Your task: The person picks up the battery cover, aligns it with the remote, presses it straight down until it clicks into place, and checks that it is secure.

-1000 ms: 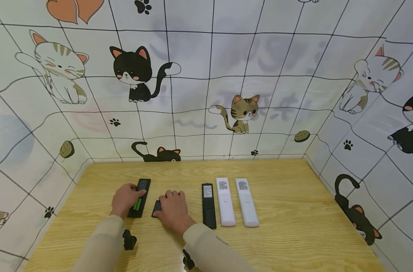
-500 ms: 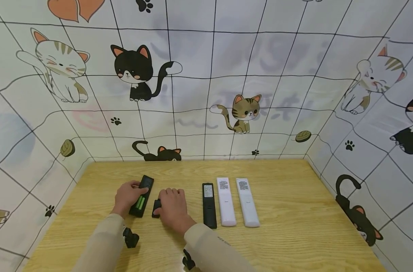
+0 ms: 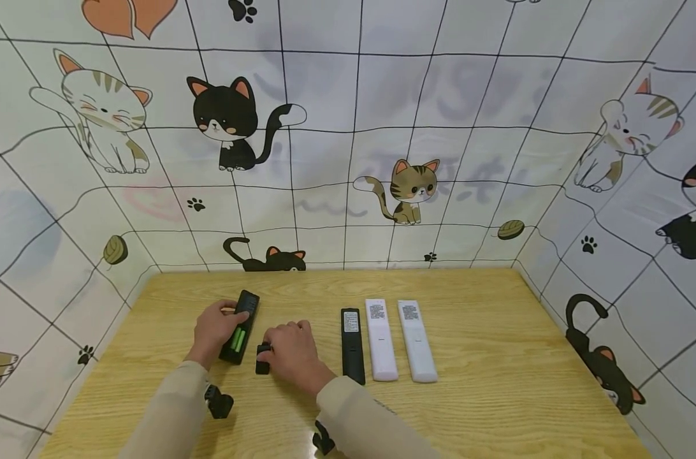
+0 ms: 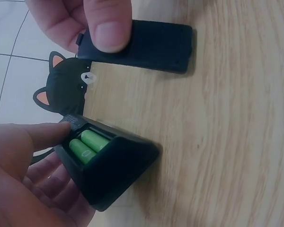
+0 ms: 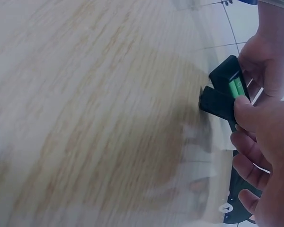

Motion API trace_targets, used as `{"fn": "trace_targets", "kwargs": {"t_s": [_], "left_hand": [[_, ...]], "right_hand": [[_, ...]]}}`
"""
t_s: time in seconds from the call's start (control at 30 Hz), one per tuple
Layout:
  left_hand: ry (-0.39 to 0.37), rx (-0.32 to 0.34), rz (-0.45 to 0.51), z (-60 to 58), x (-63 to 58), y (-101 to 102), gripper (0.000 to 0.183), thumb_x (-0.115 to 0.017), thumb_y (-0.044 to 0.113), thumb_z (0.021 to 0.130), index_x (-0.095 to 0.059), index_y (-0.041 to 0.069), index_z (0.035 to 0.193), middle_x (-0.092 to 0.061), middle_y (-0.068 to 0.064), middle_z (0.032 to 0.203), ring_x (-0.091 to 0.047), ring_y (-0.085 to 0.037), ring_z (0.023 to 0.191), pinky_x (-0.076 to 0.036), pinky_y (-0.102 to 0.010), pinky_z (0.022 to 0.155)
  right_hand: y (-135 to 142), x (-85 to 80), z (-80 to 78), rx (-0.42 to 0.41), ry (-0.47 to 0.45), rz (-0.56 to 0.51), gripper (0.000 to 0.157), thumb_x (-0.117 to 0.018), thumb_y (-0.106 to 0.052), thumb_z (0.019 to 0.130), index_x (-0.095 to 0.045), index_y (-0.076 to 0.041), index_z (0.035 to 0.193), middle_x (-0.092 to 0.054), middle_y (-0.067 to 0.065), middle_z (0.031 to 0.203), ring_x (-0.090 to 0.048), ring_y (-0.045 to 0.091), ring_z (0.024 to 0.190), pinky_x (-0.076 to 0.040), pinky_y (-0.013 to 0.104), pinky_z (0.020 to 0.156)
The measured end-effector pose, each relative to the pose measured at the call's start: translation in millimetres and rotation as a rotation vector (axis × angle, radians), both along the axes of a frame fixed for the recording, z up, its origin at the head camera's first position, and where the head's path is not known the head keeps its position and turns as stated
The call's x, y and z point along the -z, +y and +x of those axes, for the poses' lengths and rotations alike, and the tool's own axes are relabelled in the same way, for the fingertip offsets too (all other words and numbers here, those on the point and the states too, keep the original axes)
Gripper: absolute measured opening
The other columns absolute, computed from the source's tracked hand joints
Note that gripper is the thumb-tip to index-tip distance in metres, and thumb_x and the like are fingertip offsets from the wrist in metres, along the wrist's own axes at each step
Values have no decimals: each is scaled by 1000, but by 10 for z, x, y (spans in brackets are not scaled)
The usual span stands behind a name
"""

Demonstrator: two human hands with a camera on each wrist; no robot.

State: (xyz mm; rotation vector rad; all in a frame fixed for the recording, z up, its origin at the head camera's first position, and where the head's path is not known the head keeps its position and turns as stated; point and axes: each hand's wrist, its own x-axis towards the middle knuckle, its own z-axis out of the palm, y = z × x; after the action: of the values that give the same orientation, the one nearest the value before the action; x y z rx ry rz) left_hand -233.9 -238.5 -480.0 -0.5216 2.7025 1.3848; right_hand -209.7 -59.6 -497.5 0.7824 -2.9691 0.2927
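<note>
My left hand (image 3: 213, 333) grips a black remote control (image 3: 248, 307) by its sides, thumb on top, near the table's left side. Its battery compartment is uncovered, and two green batteries (image 4: 89, 145) lie side by side in it. Just right of the remote, my right hand (image 3: 295, 356) pinches the black battery cover (image 3: 262, 366) between thumb and fingers. That cover is apart from the remote; the left wrist view shows its flat face under the right thumb (image 4: 110, 35) and a small tab at one end.
To the right, another black remote (image 3: 352, 354) and two white remotes (image 3: 382, 347) lie in a row, backs up, on the wooden table (image 3: 497, 382). Cat-printed cloth walls (image 3: 325, 159) enclose the table's back and sides. A black wrist camera (image 3: 218, 403) hangs below the left sleeve.
The left hand has shifted the remote slightly right and away, and tilted it. The battery cover has come up off the table in the right hand's pinch and turned.
</note>
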Motion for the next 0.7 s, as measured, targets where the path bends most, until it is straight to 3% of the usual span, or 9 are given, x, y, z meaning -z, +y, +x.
{"fn": "trace_targets", "kwargs": {"t_s": [0.27,0.5,0.7], "left_hand": [[37,13,-4,3,-36,12,50,-63,32,94,-52,4,133,-60,-25,127,-63,-31,100,-52,-32,70],[75,43,9,34,-142,55,52,-63,31,94,-50,1,136,-59,-26,129,-63,-35,107,-53,-39,79],[79,68,37,65,-214,131,53,-62,31,95,-48,1,136,-57,-27,132,-60,-37,113,-52,-43,87]], "right_hand": [[52,-122,10,-28,12,12,31,-58,-53,93,-71,-31,109,-72,-14,97,-62,11,90,-41,38,93],[187,-292,20,-27,53,53,26,-53,-47,97,-71,-31,110,-72,-14,101,-63,13,94,-44,40,94],[341,-321,-9,-11,71,56,25,-55,-46,96,-71,-30,107,-72,-13,98,-62,13,91,-43,41,94]]}}
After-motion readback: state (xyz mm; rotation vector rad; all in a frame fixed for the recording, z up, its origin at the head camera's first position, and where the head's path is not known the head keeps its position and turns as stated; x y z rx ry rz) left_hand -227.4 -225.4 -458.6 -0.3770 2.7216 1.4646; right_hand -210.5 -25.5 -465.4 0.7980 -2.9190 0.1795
